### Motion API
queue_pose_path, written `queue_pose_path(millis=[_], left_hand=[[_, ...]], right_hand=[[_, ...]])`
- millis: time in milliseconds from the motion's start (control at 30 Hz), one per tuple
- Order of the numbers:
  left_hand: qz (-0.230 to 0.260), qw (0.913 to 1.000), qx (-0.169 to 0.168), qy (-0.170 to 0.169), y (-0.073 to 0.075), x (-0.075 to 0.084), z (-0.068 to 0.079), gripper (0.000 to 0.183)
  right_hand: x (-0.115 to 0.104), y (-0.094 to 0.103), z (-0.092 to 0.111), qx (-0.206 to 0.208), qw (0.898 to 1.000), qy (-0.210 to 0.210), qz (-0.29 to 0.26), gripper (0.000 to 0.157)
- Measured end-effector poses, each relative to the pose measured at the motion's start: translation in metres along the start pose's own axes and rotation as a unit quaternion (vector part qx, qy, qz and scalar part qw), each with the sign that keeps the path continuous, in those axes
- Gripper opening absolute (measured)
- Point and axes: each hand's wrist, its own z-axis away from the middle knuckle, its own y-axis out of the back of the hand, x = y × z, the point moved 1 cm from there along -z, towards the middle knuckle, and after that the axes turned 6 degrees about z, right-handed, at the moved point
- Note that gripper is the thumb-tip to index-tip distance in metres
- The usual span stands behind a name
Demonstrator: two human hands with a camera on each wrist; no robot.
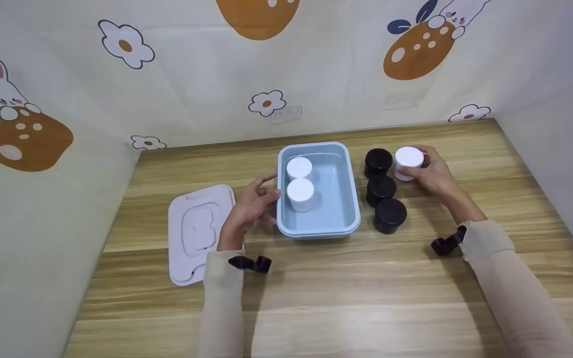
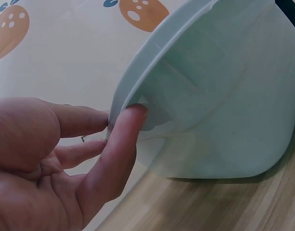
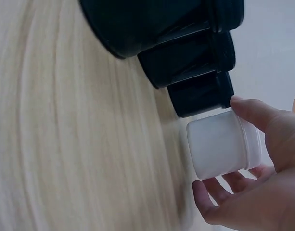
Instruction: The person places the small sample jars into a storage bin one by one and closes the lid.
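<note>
A light blue plastic tub (image 1: 334,191) stands mid-table with two white lidded jars inside, a farther jar (image 1: 299,168) and a nearer jar (image 1: 300,193), both along its left wall. My left hand (image 1: 253,205) is at the tub's left side; in the left wrist view its fingers (image 2: 123,149) pinch the rim (image 2: 137,72). To the right of the tub, my right hand (image 1: 434,175) grips a third white jar (image 1: 409,156) between thumb and fingers. In the right wrist view this white jar (image 3: 217,144) is upright, close beside the farthest black jar (image 3: 200,94).
Three black lidded jars, far (image 1: 378,161), middle (image 1: 381,189) and near (image 1: 390,215), stand in a row along the tub's right side. A white lid (image 1: 179,223) lies on the wooden table (image 1: 346,298) left of the tub, partly behind the left forearm. Patterned walls enclose the table's back and sides.
</note>
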Motion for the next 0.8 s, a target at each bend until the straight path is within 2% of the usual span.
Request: queue_pose_path(millis=[200,433,633,800], left_hand=[[-0.006,1.0000,0.003,0.002,0.000,0.001,-0.001,0.055],[-0.007,0.9999,0.009,0.003,0.000,0.001,-0.001,0.054],[-0.004,0.9999,0.009,0.006,0.000,0.000,-0.001,0.055],[0.001,1.0000,0.008,0.005,-0.001,0.001,-0.001,0.054]], right_hand=[[-0.010,0.005,0.005,0.002,1.000,-0.004,-0.023,0.077],[-0.023,0.005,0.011,0.039,0.999,0.002,-0.020,0.073],[-0.038,0.004,0.017,0.082,0.996,0.005,-0.044,0.069],[-0.055,0.006,0.024,0.086,0.995,0.021,-0.050,0.070]])
